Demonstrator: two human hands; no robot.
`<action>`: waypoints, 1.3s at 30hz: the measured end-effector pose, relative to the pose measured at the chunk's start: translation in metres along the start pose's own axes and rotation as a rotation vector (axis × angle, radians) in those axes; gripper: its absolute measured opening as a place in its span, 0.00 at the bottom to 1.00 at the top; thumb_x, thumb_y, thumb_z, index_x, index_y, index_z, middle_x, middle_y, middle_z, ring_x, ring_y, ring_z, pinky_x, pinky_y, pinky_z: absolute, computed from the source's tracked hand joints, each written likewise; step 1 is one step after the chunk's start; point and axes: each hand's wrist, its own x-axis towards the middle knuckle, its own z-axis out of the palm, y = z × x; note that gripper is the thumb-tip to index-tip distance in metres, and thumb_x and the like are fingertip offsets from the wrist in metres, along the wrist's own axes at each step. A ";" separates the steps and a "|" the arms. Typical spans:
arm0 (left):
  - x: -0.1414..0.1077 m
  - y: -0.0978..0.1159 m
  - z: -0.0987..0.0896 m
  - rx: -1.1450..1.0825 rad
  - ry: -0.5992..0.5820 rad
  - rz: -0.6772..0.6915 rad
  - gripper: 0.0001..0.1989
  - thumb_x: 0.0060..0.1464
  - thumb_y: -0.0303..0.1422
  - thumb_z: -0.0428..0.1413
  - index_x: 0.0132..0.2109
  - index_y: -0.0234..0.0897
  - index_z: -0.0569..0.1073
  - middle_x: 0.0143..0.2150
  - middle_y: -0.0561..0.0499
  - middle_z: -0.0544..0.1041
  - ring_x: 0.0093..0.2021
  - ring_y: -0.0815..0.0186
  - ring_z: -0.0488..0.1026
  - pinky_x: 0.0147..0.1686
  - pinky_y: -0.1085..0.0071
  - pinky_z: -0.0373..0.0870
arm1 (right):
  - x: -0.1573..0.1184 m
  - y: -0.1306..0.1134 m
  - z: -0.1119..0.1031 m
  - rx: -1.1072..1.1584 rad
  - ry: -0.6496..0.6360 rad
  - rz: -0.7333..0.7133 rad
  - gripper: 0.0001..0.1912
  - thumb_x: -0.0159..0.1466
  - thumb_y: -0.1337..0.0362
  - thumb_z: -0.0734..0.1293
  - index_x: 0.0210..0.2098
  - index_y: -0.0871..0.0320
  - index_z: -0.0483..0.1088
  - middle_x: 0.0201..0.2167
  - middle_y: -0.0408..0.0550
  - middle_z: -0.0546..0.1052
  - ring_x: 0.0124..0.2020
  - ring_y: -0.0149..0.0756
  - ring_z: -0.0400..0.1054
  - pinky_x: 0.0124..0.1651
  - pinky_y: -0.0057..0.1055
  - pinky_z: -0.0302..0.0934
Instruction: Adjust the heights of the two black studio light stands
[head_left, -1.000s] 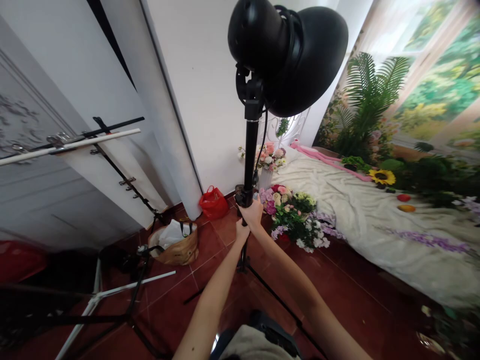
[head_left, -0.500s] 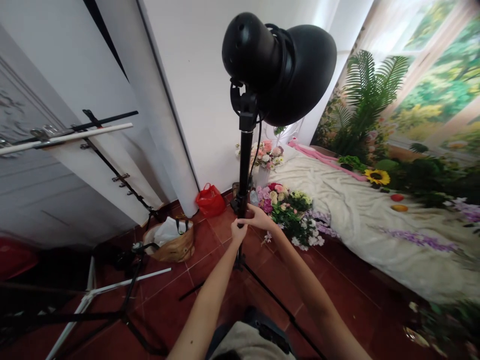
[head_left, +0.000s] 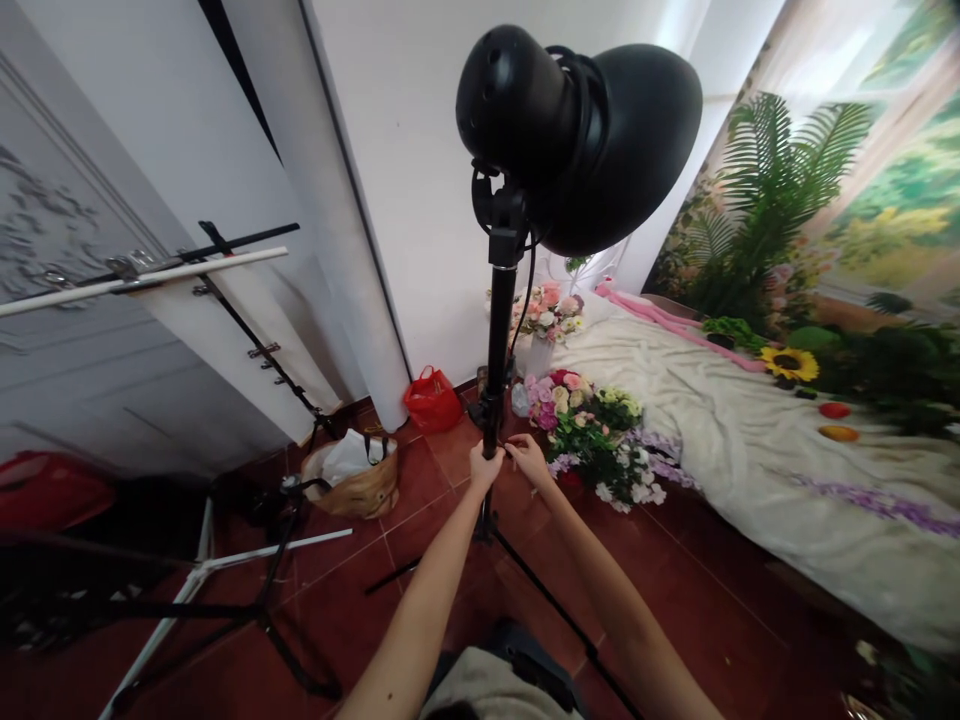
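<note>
A woven bag (head_left: 360, 487) sits on the tiled floor (head_left: 424, 510); beyond it, at the floor's far edge, is a red bag (head_left: 433, 402). My left grip (head_left: 486, 466) is closed around the pole of the black stand (head_left: 500, 320), which stands upright on the floor, topped by a black lamp (head_left: 592, 140). My right grip (head_left: 529, 461) is just beside the pole, fingertips nearly together; I cannot tell whether they hold anything. Flowers (head_left: 585, 430) lie by the bed (head_left: 720, 430)'s left edge.

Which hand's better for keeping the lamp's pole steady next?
Probably the left hand: it grips the black pole, while the right hand sits just beside it, fingers bent, not wrapped around.
</note>
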 end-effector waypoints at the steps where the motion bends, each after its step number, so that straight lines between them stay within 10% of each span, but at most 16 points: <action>1: 0.000 0.000 0.000 0.001 -0.002 0.001 0.04 0.37 0.31 0.57 0.22 0.35 0.70 0.20 0.52 0.71 0.23 0.69 0.69 0.24 0.75 0.64 | 0.002 -0.002 0.002 -0.019 0.043 0.025 0.12 0.51 0.58 0.67 0.33 0.57 0.68 0.22 0.43 0.73 0.22 0.34 0.67 0.27 0.30 0.62; 5: 0.001 -0.003 0.000 -0.006 -0.016 0.018 0.05 0.37 0.31 0.57 0.22 0.35 0.70 0.21 0.52 0.71 0.23 0.69 0.68 0.25 0.75 0.64 | 0.009 -0.005 0.008 -0.072 0.124 0.023 0.09 0.47 0.62 0.67 0.28 0.58 0.70 0.25 0.46 0.75 0.29 0.35 0.69 0.34 0.30 0.64; 12: 0.002 -0.005 0.000 -0.027 -0.047 0.031 0.04 0.39 0.31 0.56 0.23 0.34 0.71 0.20 0.52 0.71 0.25 0.68 0.70 0.26 0.74 0.66 | -0.004 0.000 -0.003 0.183 -0.101 0.001 0.17 0.52 0.52 0.66 0.35 0.57 0.73 0.38 0.48 0.78 0.41 0.39 0.71 0.38 0.31 0.65; 23: 0.002 -0.007 0.000 -0.003 -0.043 0.016 0.05 0.39 0.32 0.56 0.22 0.34 0.70 0.18 0.53 0.70 0.23 0.69 0.69 0.24 0.75 0.64 | -0.045 0.000 0.009 0.529 0.004 0.116 0.28 0.52 0.55 0.71 0.51 0.52 0.68 0.41 0.46 0.77 0.33 0.33 0.71 0.35 0.29 0.66; 30: 0.004 -0.007 0.002 -0.036 -0.041 0.018 0.07 0.38 0.33 0.58 0.22 0.35 0.69 0.20 0.53 0.70 0.22 0.71 0.66 0.23 0.76 0.63 | -0.019 -0.008 0.017 0.356 0.236 0.113 0.18 0.45 0.57 0.73 0.33 0.58 0.72 0.32 0.49 0.77 0.32 0.38 0.71 0.35 0.33 0.66; 39: -0.001 0.005 -0.001 -0.047 -0.039 -0.007 0.06 0.36 0.31 0.58 0.21 0.35 0.69 0.18 0.53 0.69 0.22 0.70 0.67 0.23 0.76 0.63 | -0.005 -0.009 0.013 0.195 0.190 0.083 0.12 0.43 0.58 0.73 0.24 0.57 0.70 0.26 0.45 0.76 0.31 0.35 0.70 0.39 0.33 0.65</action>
